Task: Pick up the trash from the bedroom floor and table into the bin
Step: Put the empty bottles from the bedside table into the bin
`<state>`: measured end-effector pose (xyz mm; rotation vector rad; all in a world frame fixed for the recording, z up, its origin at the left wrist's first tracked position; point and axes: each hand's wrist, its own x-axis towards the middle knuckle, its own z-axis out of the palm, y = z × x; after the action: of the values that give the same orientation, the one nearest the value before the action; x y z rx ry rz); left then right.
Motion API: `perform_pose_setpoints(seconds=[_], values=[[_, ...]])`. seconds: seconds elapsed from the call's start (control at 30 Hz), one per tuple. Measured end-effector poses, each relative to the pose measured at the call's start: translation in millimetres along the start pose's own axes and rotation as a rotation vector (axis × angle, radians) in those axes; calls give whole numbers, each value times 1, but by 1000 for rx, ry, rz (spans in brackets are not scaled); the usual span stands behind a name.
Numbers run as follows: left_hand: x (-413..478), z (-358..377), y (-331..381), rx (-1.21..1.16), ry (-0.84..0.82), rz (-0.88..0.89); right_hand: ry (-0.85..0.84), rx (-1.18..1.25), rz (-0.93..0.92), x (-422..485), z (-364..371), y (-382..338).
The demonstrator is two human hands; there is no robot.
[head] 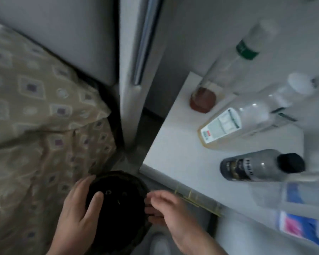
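A round black bin (122,183) stands on the floor between the bed and the white table (169,151). My left hand (79,205) rests on the bin's left rim with fingers spread over the dark opening. My right hand (171,214) grips the bin's right rim, fingers curled over the edge. On the table stand several bottles: a tall one with brown liquid and a green label (206,96), a clear one with yellowish liquid (234,124), a dark one with a black cap (260,165) and a clear one with a blue label (302,197). The bin's inside is too dark to see.
A bed with a beige patterned cover (35,126) fills the left side. A white wall and a door frame (134,52) rise behind the bin. A pink and blue package (298,225) lies at the table's right edge. A white shoe (160,243) shows below the bin.
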<state>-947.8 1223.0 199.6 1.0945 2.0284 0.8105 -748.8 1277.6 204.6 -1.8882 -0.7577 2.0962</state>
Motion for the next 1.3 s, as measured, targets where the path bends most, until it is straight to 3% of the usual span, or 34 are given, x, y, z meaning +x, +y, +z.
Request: perform_pose_setpoints(seconds=[0.17, 0.4, 0.53, 0.97, 1.17, 1.3], values=[[0, 19, 137, -158, -56, 198, 142, 93, -186, -73, -70, -38], [-6, 71, 258, -227, -202, 398, 623, 221, -358, -117, -124, -44], [4, 92, 287, -201, -249, 395, 642, 189, -383, -110, -118, -50], [42, 105, 297, 14, -189, 455, 861, 16, -565, -76, -113, -66], [15, 28, 272, -16, 76, 575, 709, 16, -628, -103, -95, -63], [4, -44, 192, -59, 109, 310, 562, 30, -658, -123, -61, -47]])
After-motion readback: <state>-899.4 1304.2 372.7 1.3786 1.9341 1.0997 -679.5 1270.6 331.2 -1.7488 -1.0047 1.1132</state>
